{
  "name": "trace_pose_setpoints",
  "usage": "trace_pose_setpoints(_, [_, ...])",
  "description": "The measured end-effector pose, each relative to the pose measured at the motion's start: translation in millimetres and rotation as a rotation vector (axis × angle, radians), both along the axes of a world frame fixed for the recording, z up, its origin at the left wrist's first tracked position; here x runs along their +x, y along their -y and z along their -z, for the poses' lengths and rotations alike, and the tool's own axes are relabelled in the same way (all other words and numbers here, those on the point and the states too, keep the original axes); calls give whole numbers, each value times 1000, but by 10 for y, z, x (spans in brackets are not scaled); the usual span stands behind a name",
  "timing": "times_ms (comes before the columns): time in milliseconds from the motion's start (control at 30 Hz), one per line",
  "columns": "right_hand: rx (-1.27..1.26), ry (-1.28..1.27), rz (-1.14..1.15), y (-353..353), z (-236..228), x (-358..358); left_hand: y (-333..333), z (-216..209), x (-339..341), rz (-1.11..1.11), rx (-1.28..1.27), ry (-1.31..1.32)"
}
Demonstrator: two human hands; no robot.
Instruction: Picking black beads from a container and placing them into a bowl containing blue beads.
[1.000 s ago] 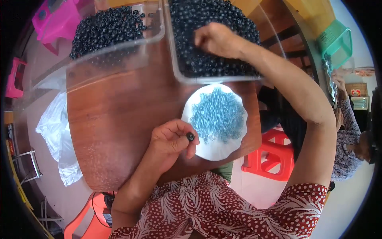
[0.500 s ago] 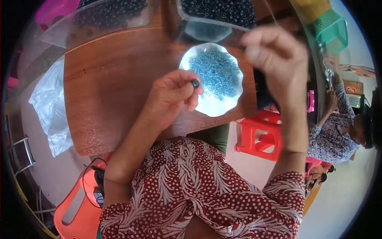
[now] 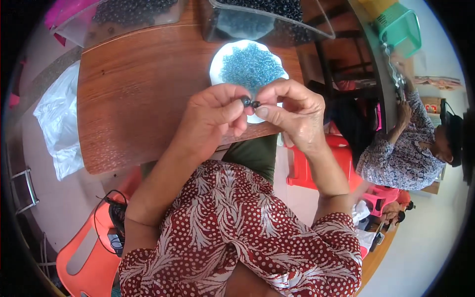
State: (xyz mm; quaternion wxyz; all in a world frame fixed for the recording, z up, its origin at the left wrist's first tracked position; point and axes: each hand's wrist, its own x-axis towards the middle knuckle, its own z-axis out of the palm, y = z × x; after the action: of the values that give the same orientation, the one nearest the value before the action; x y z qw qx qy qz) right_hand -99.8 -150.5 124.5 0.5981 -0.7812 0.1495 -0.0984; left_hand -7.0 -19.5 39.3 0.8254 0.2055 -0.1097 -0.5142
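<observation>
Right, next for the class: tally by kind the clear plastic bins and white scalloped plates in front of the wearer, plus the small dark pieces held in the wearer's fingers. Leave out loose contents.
Clear plastic bins: 2
White scalloped plate: 1
Small dark held pieces: 2
Total: 5

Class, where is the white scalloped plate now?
In the head view, the white scalloped plate sits upper centre on the brown table, beyond the left hand and right hand, near the right-hand clear bin.
</observation>
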Motion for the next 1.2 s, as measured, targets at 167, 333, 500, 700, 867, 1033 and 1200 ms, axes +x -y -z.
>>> trace_pose_setpoints(167, [-80,134,-32,40,80,-70,14,0,-42,21,32,18])
trace_pose_setpoints(333, [-23,112,12,18,113,-65,12,-5,-64,22,86,51])
trace_pose_setpoints(500, [-56,105,-12,47,163,-60,26,8,-77,23,111,58])
trace_pose_setpoints(700, [81,-19,12,74,137,-51,22,19,-66,-8,147,163])
trace_pose_setpoints(867, [226,-68,21,117,145,-27,21,-6,-68,-7,214,211])
trace_pose_setpoints(1033, [238,-108,23,172,159,-25,36,19,-88,16,202,193])
trace_pose_setpoints(1200, [171,-180,-40,228,140,-20,41,-5,-90,67,213,205])
